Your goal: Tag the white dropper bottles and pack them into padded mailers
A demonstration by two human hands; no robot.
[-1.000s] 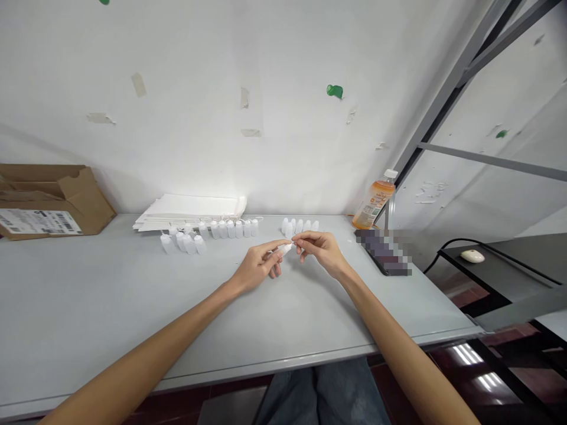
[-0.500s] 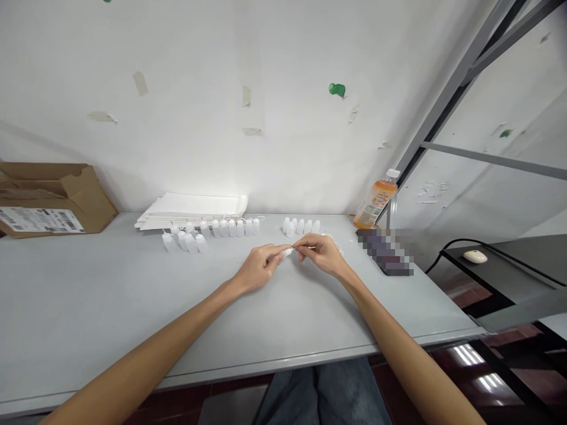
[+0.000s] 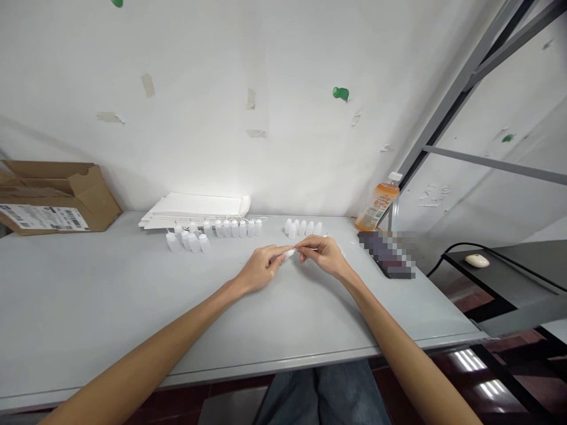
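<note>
My left hand (image 3: 261, 268) is closed round a small white plastic bottle (image 3: 289, 254), holding it tilted just above the grey table (image 3: 110, 307). My right hand (image 3: 322, 254) pinches the bottle's tip end, its fingertips pressed together against it. Just behind my hands stands a short row of several small white bottles (image 3: 302, 227). A longer row and cluster of the same bottles (image 3: 212, 233) stands further left.
A stack of white sheets (image 3: 195, 208) lies against the wall behind the bottles. An open cardboard box (image 3: 53, 198) sits at the far left. An orange drink bottle (image 3: 376, 203) leans at the back right beside a blurred dark flat object (image 3: 386, 251). A mouse (image 3: 476, 260) rests on a side desk.
Both hands have stayed together on the small bottle and dropped slightly towards the table. The camera has shifted a little, nothing else has moved.
</note>
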